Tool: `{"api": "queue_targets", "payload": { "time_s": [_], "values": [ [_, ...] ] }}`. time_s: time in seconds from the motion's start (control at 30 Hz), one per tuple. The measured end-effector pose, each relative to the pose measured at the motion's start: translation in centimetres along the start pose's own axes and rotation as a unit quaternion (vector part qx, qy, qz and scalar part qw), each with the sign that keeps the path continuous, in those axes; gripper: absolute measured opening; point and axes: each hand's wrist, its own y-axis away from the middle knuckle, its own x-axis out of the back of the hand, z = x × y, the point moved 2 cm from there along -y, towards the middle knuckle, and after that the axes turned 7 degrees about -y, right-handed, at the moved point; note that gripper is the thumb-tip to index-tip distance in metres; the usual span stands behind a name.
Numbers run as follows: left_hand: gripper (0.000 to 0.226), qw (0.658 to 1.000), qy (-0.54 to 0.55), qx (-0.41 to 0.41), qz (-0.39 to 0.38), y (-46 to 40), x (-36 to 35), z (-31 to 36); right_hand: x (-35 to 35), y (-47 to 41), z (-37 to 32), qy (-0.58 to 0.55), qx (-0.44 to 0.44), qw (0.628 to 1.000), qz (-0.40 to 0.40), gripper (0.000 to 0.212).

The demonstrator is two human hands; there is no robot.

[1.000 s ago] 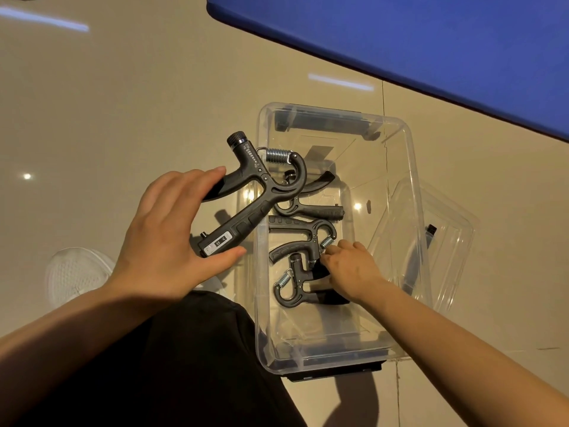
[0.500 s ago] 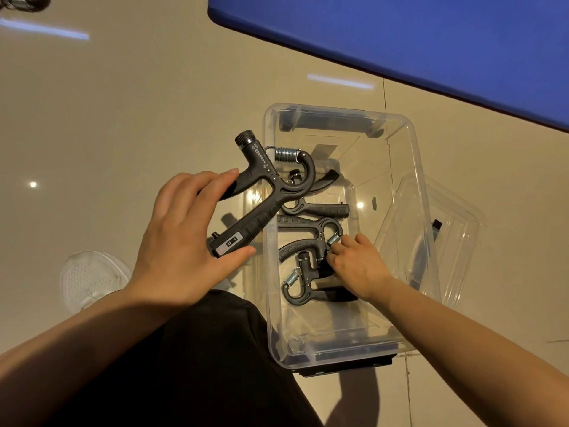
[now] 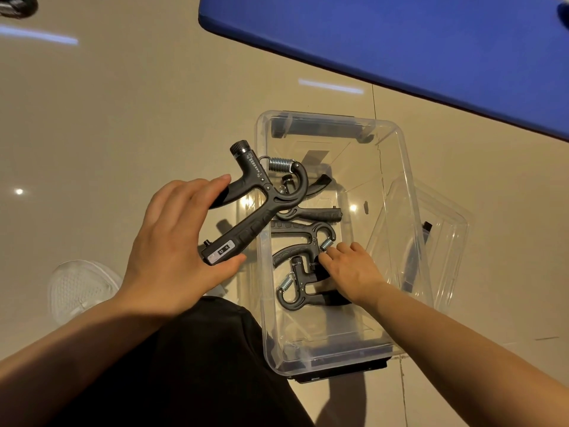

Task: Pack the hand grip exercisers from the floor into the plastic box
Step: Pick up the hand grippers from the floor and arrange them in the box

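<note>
A clear plastic box point(image 3: 397, 155) stands on the tiled floor, with three black hand grip exercisers lying in it. My left hand point(image 3: 175, 251) holds a fourth black exerciser point(image 3: 261, 208) by its two handles, above the box's left rim, spring end pointing over the box. My right hand point(image 3: 351, 272) reaches inside the box and rests on the nearest exerciser point(image 3: 295, 288), fingertips by the spring of the middle exerciser point(image 3: 301, 241). The far exerciser point(image 3: 317, 212) lies partly under the held one.
The clear lid point(image 3: 443, 241) leans against the box's right side. A blue mat point(image 3: 400, 41) covers the floor at the top right. My black-clad knee point(image 3: 200, 365) and a white shoe point(image 3: 77, 288) are at the lower left.
My left hand and its exerciser have shifted slightly right, toward the box. My right hand has stayed on the exercisers inside the box.
</note>
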Motion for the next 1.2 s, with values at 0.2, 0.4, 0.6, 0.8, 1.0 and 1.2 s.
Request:
{"api": "queue_targets", "payload": {
  "time_s": [0.2, 0.4, 0.6, 0.8, 1.0, 1.2],
  "values": [
    [0.085, 1.0, 0.004, 0.01, -0.004, 0.3, -0.3, -0.3, 0.7, 0.9, 0.5, 0.01, -0.015, 1.0, 0.011, 0.041],
    [0.085, 1.0, 0.003, 0.008, -0.008, 0.3, -0.3, -0.2, 0.7, 1.2, 0.7, -0.037, -0.017, 0.999, -0.017, 0.045],
    [0.084, 1.0, 0.007, 0.012, -0.015, 0.5, -0.2, -0.2, 2.8, 1.4, 0.1, -0.036, 0.028, 0.994, -0.099, 0.024],
    [0.084, 1.0, 0.009, 0.007, -0.015, 0.4, -0.1, -0.2, 3.7, 3.2, -0.6, -0.086, 0.032, 0.988, -0.125, 0.026],
    [0.087, 1.0, -0.001, -0.004, -0.014, 0.4, 0.0, -0.1, 2.4, 3.5, 0.1, -0.158, -0.074, 0.981, -0.079, 0.03],
    [0.087, 1.0, 0.007, 0.006, -0.01, 0.5, 0.0, -0.1, 1.9, 2.3, -1.2, -0.138, -0.045, 0.978, -0.151, 0.039]
  ]
}}
